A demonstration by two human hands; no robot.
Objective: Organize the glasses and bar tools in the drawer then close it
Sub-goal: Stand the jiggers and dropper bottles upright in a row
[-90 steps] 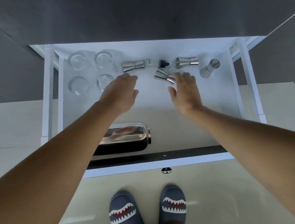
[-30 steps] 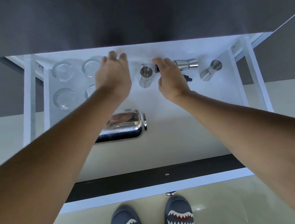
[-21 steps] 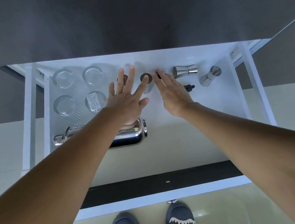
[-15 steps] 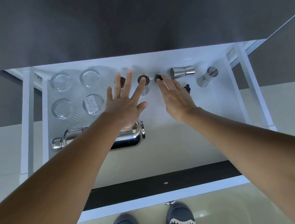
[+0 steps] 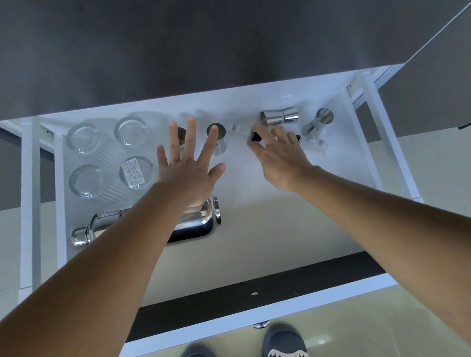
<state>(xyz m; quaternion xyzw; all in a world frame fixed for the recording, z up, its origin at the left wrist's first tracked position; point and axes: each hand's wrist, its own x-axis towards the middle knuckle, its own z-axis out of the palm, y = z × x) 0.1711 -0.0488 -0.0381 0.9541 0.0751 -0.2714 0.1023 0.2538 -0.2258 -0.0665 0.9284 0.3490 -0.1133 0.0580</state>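
The white drawer (image 5: 265, 228) stands pulled out. Several clear glasses (image 5: 130, 129) sit in a block at its back left. A steel shaker (image 5: 99, 227) lies on its side in front of them, partly under my left forearm. My left hand (image 5: 187, 170) hovers flat with fingers spread over two upright jiggers (image 5: 218, 138). My right hand (image 5: 279, 154) pinches the black cap of a small clear dropper bottle (image 5: 237, 127) lying at the back. Another jigger (image 5: 278, 116) lies on its side behind that hand. A further jigger (image 5: 318, 122) leans at the right.
A second small clear bottle (image 5: 317, 144) lies by the rightmost jigger. The dark cabinet front (image 5: 207, 31) overhangs the drawer's back. White side rails (image 5: 386, 139) frame the drawer. Its front panel (image 5: 254, 296) is near my slippers (image 5: 283, 356) on the pale floor.
My left hand has let go, opened and pulled back from the drawer's rear. Two jiggers now stand upright. My right fingers have curled onto the dropper bottle's cap.
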